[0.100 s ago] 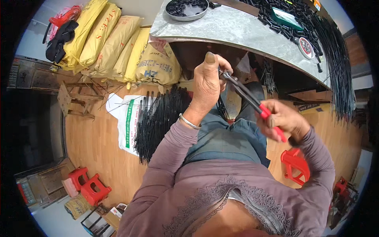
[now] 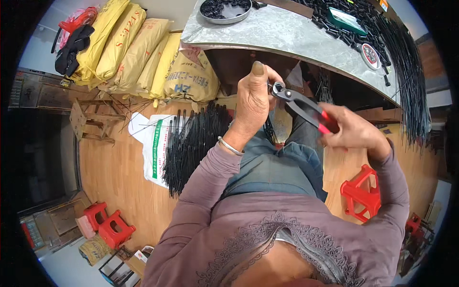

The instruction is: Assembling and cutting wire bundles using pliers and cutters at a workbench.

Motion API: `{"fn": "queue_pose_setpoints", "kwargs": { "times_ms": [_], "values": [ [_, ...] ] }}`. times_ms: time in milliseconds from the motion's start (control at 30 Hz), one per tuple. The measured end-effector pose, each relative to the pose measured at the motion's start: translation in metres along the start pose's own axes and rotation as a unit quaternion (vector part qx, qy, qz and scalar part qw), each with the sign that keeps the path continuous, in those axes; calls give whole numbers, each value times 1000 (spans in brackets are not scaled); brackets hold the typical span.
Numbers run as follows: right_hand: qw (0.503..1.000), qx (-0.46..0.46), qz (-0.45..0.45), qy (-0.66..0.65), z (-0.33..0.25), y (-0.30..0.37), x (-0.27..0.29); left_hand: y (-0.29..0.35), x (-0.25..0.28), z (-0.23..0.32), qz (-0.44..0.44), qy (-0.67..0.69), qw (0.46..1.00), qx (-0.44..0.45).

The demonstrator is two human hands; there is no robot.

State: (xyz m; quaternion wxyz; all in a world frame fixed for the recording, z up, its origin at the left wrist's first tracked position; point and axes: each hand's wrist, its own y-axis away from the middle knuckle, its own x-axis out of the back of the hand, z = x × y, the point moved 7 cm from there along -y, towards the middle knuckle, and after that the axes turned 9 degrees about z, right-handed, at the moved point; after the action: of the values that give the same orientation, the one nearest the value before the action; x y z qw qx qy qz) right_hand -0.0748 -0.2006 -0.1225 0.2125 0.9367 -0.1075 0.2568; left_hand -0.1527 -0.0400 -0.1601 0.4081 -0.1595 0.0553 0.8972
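My right hand grips a pair of end-cutting pincers by their red handles. The handles are spread apart, and the dark metal jaws point up and left toward my left fingers. My left hand is closed with its thumb raised, right beside the pincer head. Whatever my left fingers pinch is hidden behind the hand. On the floor to the left of my legs lies a big bundle of thin black rods, partly on a white sack.
Ahead is a grey marbled table with a round metal tray of black parts, a small bowl, a green box and black rods. Yellow sacks, a wooden stool and red stools stand around.
The pincer handles have opened apart and the tool now shows its flat side. My right hand has shifted slightly upward and right. My left hand has barely moved.
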Motion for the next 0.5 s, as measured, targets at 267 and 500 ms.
{"fn": "queue_pose_setpoints", "kwargs": {
  "times_ms": [267, 500],
  "values": [
    [997, 30, 70, 16, 5, -2, -11, -3, 1, -8, -13, 24, 999, 21],
    [961, -76, -51, -259, 7, 5, -25, -2, -9, -10, -66, 51, 995, 59]
  ]
}}
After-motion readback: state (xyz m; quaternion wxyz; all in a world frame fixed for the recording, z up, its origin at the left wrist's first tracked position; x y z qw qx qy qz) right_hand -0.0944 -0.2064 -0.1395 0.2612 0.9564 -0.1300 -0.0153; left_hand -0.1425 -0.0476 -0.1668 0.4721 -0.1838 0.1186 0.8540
